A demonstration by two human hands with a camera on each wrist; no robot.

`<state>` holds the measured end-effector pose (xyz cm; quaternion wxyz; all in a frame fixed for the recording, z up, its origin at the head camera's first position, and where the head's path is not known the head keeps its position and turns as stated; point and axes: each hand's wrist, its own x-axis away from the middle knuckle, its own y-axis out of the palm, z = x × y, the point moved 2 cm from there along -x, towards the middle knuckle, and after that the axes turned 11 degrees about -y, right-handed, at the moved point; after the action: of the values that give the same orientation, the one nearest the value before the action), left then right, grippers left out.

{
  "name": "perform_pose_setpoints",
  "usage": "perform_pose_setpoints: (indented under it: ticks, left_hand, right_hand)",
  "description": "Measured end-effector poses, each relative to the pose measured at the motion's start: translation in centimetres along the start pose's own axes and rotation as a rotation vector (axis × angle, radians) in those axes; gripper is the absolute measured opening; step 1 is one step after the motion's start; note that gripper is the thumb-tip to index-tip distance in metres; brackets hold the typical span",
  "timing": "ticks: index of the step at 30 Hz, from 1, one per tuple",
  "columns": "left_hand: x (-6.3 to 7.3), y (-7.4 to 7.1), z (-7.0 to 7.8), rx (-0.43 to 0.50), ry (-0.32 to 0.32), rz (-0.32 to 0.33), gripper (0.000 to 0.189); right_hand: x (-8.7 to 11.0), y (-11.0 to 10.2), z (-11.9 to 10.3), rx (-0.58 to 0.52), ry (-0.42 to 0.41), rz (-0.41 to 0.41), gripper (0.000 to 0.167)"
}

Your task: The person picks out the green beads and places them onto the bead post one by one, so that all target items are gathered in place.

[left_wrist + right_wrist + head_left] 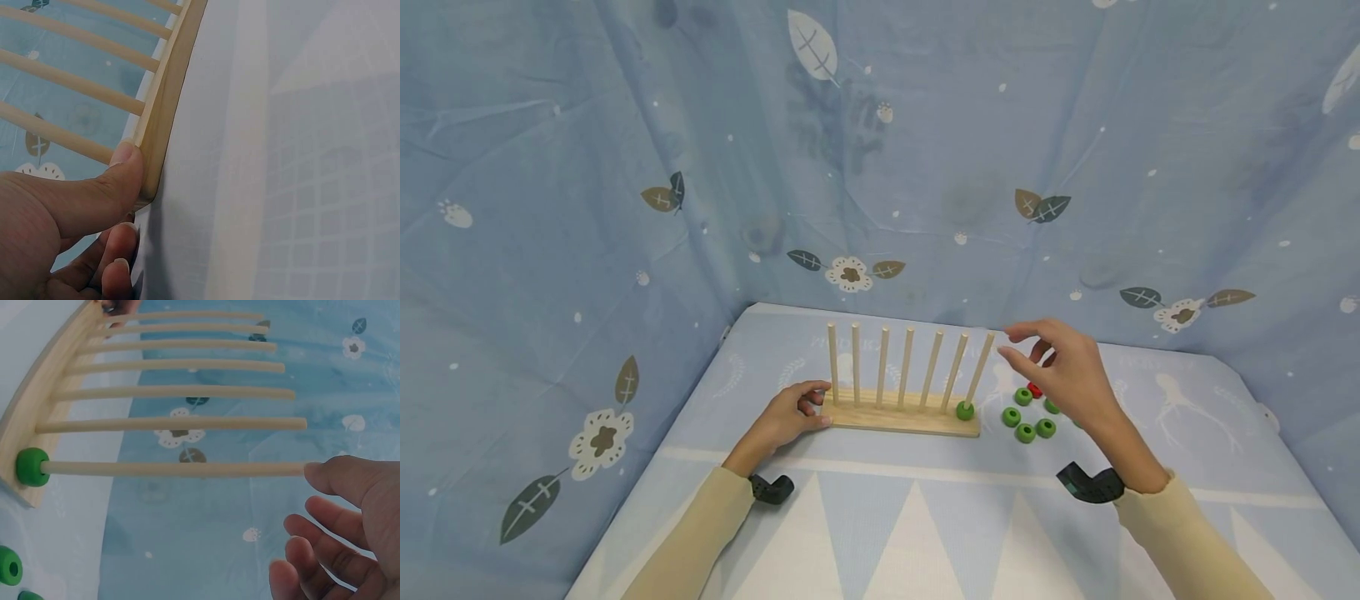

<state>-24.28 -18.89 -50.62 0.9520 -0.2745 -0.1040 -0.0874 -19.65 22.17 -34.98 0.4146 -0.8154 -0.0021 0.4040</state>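
A wooden peg stand [887,422] with several upright pegs sits on the table. My left hand [790,415] grips its left end, thumb on the near side and the other fingers curled at the far side. One green bead [965,411] lies at the foot of the rightmost peg [981,367]. Beside the top of that peg is my right hand [1063,371], thumb and fingers apart and gently bent, holding nothing. In the right wrist view the thumb [325,477] appears at the peg's tip; whether it touches, I cannot tell.
Several loose green beads [1026,432] lie right of the stand, with a red bead [1035,389] among them, partly hidden by my right hand. A patterned cloth [842,167] hangs behind and at the sides of the table [917,462].
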Motion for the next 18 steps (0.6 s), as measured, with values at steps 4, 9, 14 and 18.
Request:
perform_pose_setpoints:
  ticks: [4,9,14,18]
  left_hand:
    - [0.1,-0.1,0.0,-0.002,0.009,-0.002,0.062]
    - [0.1,-0.2,-0.1,-0.002,0.011,-0.006,0.062]
    - [0.1,-0.2,0.1,0.001,0.015,-0.008,0.062]
    - [0.1,-0.1,0.1,0.005,0.014,-0.016,0.062]
  right_hand:
    - [0.7,0.0,0.4,0.011,0.019,-0.009,0.024]
    - [1.2,-0.1,0.8,0.01,0.047,-0.014,0.024]
    - [1.9,-0.2,1.2,0.032,0.058,-0.011,0.022]
    - [2.5,-0.1,1.6,0.039,0.092,-0.035,0.02]
